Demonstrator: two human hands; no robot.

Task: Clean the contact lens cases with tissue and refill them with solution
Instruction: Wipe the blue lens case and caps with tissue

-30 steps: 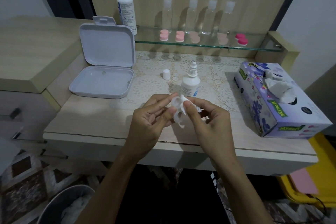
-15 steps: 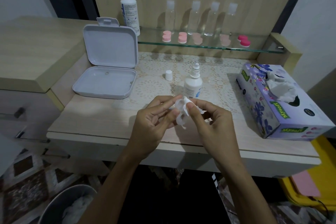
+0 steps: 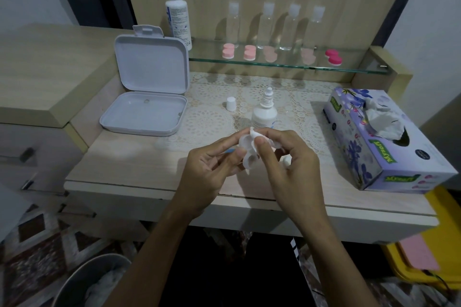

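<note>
My left hand (image 3: 209, 169) holds a clear white contact lens case (image 3: 248, 154) between thumb and fingers above the table's front half. My right hand (image 3: 289, 164) pinches a white tissue (image 3: 254, 135) against the case's upper cup, with more tissue bunched inside the palm. Just behind the hands stands a small white solution bottle (image 3: 264, 113) with its cap off; the cap (image 3: 231, 103) sits upright to its left on the lace mat. Several pink lens cases (image 3: 249, 52) lie on the glass shelf (image 3: 349, 67).
An open white plastic box (image 3: 147, 104) stands at the left. A purple tissue box (image 3: 381, 137) sits at the right. A tall solution bottle (image 3: 177, 15) and several clear bottles (image 3: 268, 25) stand at the back. A bin (image 3: 92, 281) with used tissue is on the floor.
Both hands stay together on the case. The tissue has shifted slightly upward over the upper cup. The camera view has dipped a little.
</note>
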